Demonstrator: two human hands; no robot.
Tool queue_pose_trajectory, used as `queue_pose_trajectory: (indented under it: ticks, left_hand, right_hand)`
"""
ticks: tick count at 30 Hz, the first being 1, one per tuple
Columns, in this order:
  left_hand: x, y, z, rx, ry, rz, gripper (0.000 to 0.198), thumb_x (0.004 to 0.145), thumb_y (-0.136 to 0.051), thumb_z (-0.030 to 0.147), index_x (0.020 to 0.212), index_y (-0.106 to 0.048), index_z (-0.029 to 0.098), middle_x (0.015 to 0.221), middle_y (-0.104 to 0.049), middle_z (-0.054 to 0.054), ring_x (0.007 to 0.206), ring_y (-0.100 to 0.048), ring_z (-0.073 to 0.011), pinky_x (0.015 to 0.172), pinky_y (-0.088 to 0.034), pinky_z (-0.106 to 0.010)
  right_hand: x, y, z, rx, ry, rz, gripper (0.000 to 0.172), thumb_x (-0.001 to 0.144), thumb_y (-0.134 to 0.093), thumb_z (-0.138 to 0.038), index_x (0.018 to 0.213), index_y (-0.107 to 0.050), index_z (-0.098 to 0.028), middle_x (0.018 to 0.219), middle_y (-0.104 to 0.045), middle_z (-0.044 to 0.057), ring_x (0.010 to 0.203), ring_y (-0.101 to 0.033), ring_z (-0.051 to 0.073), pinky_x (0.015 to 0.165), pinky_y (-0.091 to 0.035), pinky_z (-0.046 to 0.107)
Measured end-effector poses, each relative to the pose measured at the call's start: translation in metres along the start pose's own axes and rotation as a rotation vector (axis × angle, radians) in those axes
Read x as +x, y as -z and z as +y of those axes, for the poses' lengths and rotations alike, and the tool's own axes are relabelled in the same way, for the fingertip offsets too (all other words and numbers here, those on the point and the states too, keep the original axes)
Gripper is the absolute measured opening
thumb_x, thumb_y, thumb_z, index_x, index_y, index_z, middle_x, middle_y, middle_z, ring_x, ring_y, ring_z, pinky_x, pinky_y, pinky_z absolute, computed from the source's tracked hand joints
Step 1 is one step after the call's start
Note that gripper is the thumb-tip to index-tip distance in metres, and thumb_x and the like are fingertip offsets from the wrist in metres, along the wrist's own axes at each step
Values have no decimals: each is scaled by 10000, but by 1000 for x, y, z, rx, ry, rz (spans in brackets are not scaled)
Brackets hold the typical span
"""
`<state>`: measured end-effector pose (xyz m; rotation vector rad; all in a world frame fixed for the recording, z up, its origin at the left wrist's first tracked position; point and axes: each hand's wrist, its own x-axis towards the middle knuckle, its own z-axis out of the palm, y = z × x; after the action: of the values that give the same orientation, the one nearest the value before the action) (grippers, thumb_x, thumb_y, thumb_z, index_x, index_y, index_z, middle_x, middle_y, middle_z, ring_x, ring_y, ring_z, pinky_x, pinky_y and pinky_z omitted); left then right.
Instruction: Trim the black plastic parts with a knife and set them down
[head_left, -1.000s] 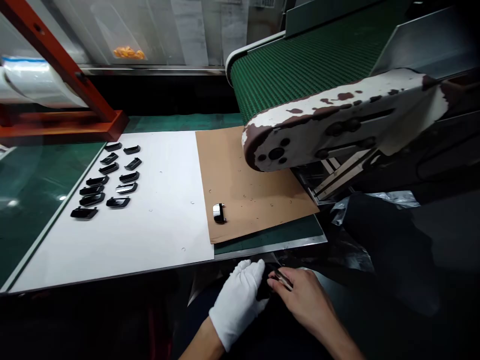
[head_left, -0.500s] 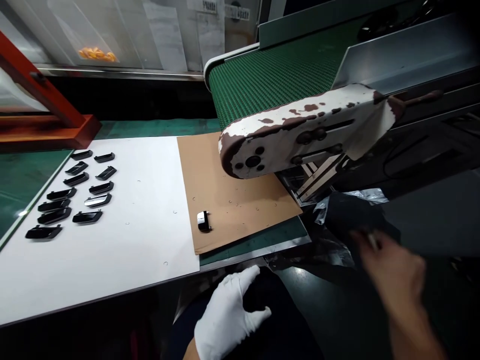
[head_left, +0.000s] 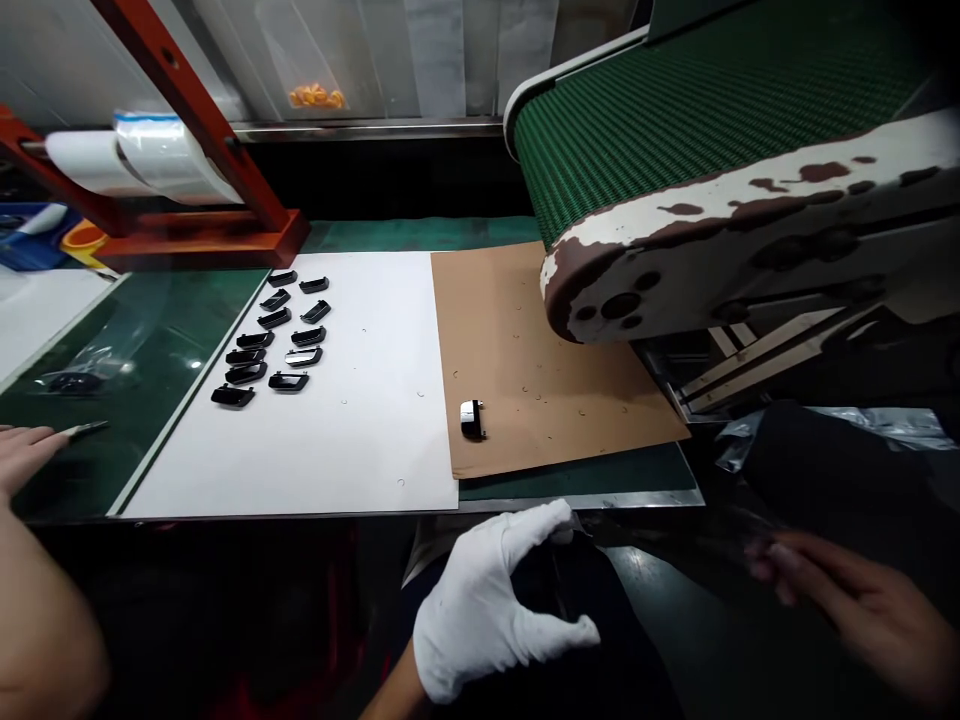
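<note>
Head view. Left hand point(head_left: 491, 600), white cotton glove, just below the steel front edge of the worktop point(head_left: 577, 501). Grip open, fingers spread, nothing held. Thumb reaches up near the edge; fingers lie over dark fabric point(head_left: 577, 620).

Right hand point(head_left: 862, 610), bare, low at right over a dark surface, slightly blurred. Fingers loosely curled. Cannot tell whether this grip holds anything.

Single black part with a chrome face point(head_left: 472, 420) lies on a kraft card sheet point(head_left: 510, 330), near the sheet's front edge, well apart from both hands. Tiny ring-like bits are scattered over the sheet.

White board point(head_left: 360, 440) sits beside the sheet, butted against its left edge. On it, twelve black handle-shaped parts point(head_left: 274, 335) stand in two rough columns, one showing a chrome face point(head_left: 303, 357).

Green mat point(head_left: 165, 400) lies left of the board. A co-worker's bare hand point(head_left: 22, 455) enters at far left, fingers extended beside a slim pointed tool point(head_left: 86, 430).

Green belt conveyor point(head_left: 697, 120) overhangs the sheet's back right corner; its white side guard point(head_left: 750, 225) is chipped to brown. Red frame point(head_left: 202, 110) carries a roll of clear film point(head_left: 142, 160).
</note>
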<state>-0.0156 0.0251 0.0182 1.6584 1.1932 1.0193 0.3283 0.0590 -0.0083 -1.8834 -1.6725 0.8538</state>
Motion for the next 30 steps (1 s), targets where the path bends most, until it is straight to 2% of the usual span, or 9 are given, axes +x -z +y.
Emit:
queue_pose_trajectory:
  ticks: [2, 5, 7, 9, 12, 16, 20, 24, 30]
  left_hand:
    - [-1, -1, 2, 12, -41, 1, 832, 577, -867, 228, 1312, -481, 275, 1062, -697, 12, 931, -671, -188, 878, -531, -275]
    - [-4, -4, 5, 61, -63, 6, 888, 619, -849, 304, 1379, -390, 288, 1106, -682, -2, 963, -662, -199, 896, -523, -291]
    - [-6, -6, 7, 69, -78, 14, 885, 670, -814, 400, 1408, -338, 294, 1141, -670, -14, 987, -656, -203, 912, -517, -303]
    - [-9, -7, 9, 69, -93, 21, 862, 708, -765, 494, 1417, -316, 295, 1157, -662, -24, 998, -652, -205, 916, -515, -308]
    - [-11, -7, 13, 83, -100, 31, 832, 726, -735, 536, 1409, -330, 289, 1167, -657, -31, 1021, -644, -209, 927, -508, -307]
    - [-11, -3, 14, 113, -93, -1, 854, 703, -766, 503, 1407, -335, 286, 1182, -653, -26, 1035, -644, -215, 935, -505, -307]
    - [-10, 1, 15, 136, -111, -56, 930, 648, -821, 444, 1410, -316, 275, 1210, -645, -33, 1082, -631, -240, 949, -499, -316]
    - [-6, 3, 17, 156, -120, -107, 948, 621, -848, 381, 1396, -317, 257, 1208, -646, -39, 1082, -635, -237, 962, -486, -300]
    - [0, 8, 17, 139, -111, -164, 919, 633, -845, 362, 1384, -333, 227, 1206, -644, -52, 1061, -647, -219, 956, -485, -275]
  right_hand:
    - [-16, -13, -34, 120, 20, -167, 359, 796, -569, -568, 873, -749, -268, 706, -731, 108, 548, -661, 224, 519, -544, 313]
    - [-33, -32, -87, 45, 177, -360, 436, 862, -447, -598, 1037, -687, -279, 810, -712, 71, 690, -662, 242, 599, -536, 318]
    - [-38, -42, -113, -42, 330, -448, 516, 713, -575, -713, 975, -654, -276, 780, -684, 49, 638, -627, 233, 557, -501, 304]
    - [-39, -50, -129, -171, 420, -481, 510, 604, -700, -699, 831, -579, -259, 688, -644, 14, 568, -584, 206, 535, -446, 296]
    - [-32, -56, -140, -307, 533, -516, 551, 549, -749, -687, 731, -462, -254, 586, -588, -27, 475, -528, 171, 466, -337, 289]
    - [-24, -56, -149, -398, 642, -469, 544, 605, -670, -733, 722, -461, -245, 556, -577, -19, 414, -497, 156, 428, -259, 291]
    - [-23, -55, -158, -403, 559, -558, 669, 536, -573, -861, 724, -492, -224, 563, -586, -9, 423, -520, 177, 432, -239, 285]
    - [-22, -55, -162, -390, 443, -669, 705, 521, -599, -852, 804, -532, -210, 647, -646, 13, 493, -586, 221, 463, -271, 287]
    - [-20, -59, -159, -370, 421, -688, 768, 516, -589, -862, 914, -571, -206, 740, -696, 42, 563, -639, 272, 496, -348, 321]
